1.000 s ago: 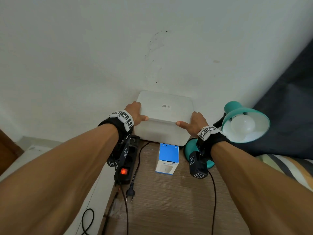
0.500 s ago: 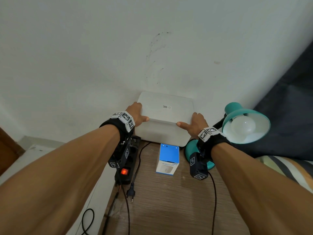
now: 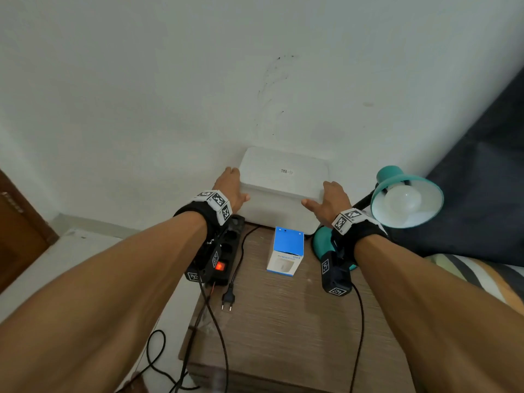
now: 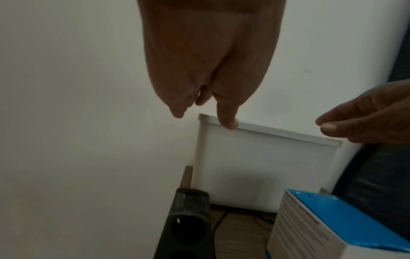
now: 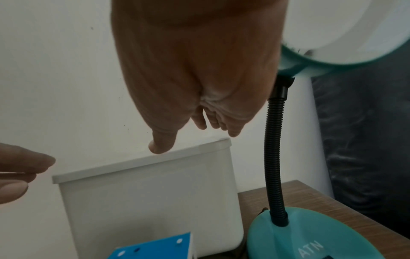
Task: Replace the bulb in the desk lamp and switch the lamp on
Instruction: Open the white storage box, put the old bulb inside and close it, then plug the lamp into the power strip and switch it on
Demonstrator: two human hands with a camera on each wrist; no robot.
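Both hands have loosened since the earlier frames — the left hand [image 3: 231,191] and right hand [image 3: 329,201] now flank the white box [image 3: 283,194] with fingers relaxed, the left thumb touching its lid rim, neither gripping. Just right of the right hand stands the teal desk lamp [image 3: 407,197], bulb [image 3: 402,198] fitted, base marked "ATN". On the desk [image 3: 283,336], before the white box, sits a blue carton [image 3: 286,251] — lettering illegible.

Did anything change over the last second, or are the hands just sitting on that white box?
Both hands have loosened: the left hand and right hand, which clasped the lid edges of the white box a second ago, now have straighter fingers. The right hand looks lifted clear; the left thumb still touches the lid rim. The box, lamp, blue carton and power strip stayed put.
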